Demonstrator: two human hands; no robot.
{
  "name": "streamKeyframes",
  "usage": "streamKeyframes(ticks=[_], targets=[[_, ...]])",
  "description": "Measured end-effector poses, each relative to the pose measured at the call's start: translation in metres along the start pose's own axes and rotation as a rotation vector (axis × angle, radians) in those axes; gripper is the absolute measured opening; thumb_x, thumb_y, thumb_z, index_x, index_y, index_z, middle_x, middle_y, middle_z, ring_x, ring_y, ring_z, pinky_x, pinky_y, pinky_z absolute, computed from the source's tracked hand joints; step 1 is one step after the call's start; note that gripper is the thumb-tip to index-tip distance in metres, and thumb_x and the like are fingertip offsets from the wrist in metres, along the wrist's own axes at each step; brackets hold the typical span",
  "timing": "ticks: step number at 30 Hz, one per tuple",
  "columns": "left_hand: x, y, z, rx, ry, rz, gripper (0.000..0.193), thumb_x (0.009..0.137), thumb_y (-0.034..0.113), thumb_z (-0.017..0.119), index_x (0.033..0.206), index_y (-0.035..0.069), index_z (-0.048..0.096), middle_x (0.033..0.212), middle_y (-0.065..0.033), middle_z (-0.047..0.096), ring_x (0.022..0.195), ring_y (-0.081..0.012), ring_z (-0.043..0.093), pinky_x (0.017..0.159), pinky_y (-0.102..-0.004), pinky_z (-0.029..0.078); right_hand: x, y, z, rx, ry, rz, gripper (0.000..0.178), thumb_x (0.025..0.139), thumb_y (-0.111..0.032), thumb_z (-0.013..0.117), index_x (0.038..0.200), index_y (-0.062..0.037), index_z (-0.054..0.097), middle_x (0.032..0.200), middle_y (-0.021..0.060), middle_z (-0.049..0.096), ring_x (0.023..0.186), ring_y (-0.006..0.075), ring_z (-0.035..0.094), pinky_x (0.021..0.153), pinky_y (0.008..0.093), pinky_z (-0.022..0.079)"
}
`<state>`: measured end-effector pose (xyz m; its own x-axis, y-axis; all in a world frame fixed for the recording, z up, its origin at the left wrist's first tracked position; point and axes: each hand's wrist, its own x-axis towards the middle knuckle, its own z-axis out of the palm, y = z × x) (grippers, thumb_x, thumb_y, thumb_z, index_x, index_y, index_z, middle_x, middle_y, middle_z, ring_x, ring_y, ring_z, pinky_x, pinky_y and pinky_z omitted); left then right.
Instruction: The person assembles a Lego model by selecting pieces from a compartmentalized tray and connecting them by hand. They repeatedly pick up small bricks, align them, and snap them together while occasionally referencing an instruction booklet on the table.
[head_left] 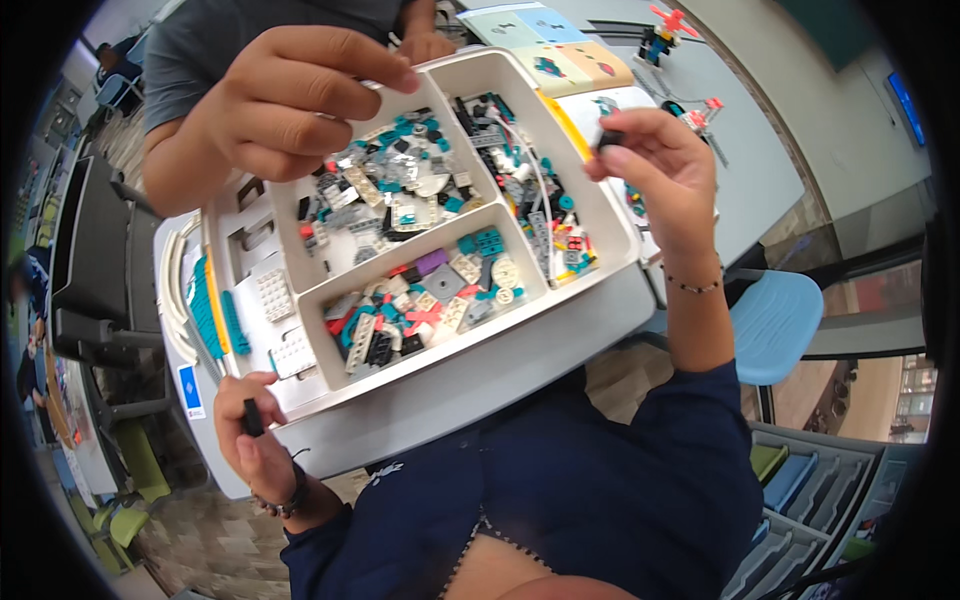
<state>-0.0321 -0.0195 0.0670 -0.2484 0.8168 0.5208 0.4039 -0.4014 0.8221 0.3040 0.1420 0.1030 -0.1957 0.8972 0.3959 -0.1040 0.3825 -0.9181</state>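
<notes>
My left hand, by the near left corner of the sorting tray, is closed on a small black building piece. Over the tray's right side, my right hand pinches another small black building piece between thumb and fingers. The white tray has several compartments with mixed bricks. In the near one lie teal, white, red and black bricks, with a grey square piece and a purple brick. A co-worker's hand hovers over the far left compartment; whether it holds anything is unclear.
White bricks and curved pieces rest at the tray's left. An open instruction booklet lies at the far side, near a small built model with a red top. A blue chair stands right of the grey table.
</notes>
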Motion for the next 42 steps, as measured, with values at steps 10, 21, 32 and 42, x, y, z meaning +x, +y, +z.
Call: streamKeyframes(ticks=[10,21,32,42], targets=[[0.001,0.007,0.024,0.053,-0.111,-0.024,0.042,0.078,0.047,0.044,0.069,0.006,0.045,0.061,-0.0046,0.041,0.063,-0.0161,0.038,0.071,-0.0371,0.038,-0.035,0.06,-0.121,-0.77,0.266,0.092,0.014,0.069,-0.007,0.066,0.082,-0.0023,0.061,0.08,0.0043,0.061,0.069,0.0104,0.055,0.061,0.0229,0.045],[0.007,0.016,0.041,0.117,-0.096,-0.004,0.042,0.075,0.047,0.047,0.069,0.006,0.044,0.064,-0.0048,0.041,0.064,-0.0162,0.039,0.071,-0.0362,0.038,-0.001,0.116,-0.081,-1.475,0.118,-0.314,0.006,0.066,-0.01,0.06,0.071,-0.0076,0.06,0.064,0.005,0.056,0.066,0.0217,0.056,0.06,0.0336,0.045],[0.014,0.006,0.04,0.03,-0.108,-0.038,0.042,0.072,0.044,0.053,0.072,0.003,0.047,0.065,-0.0057,0.043,0.064,-0.0171,0.04,0.071,-0.0376,0.039,-0.013,0.103,-0.076,-1.395,0.056,-0.204,0.01,0.071,-0.014,0.061,0.08,-0.0095,0.063,0.084,0.0032,0.062,0.084,0.02,0.057,0.092,0.0471,0.032],[0.011,-0.002,0.005,0.147,-0.119,-0.083,0.043,0.069,0.047,0.058,0.067,0.005,0.046,0.062,-0.0039,0.044,0.061,-0.0169,0.041,0.071,-0.0379,0.041,-0.02,0.029,-0.052,-0.831,0.213,-0.254,0.022,0.072,0.001,0.059,0.094,0.0002,0.061,0.092,0.0125,0.061,0.088,0.0216,0.056,0.082,0.031,0.04]])
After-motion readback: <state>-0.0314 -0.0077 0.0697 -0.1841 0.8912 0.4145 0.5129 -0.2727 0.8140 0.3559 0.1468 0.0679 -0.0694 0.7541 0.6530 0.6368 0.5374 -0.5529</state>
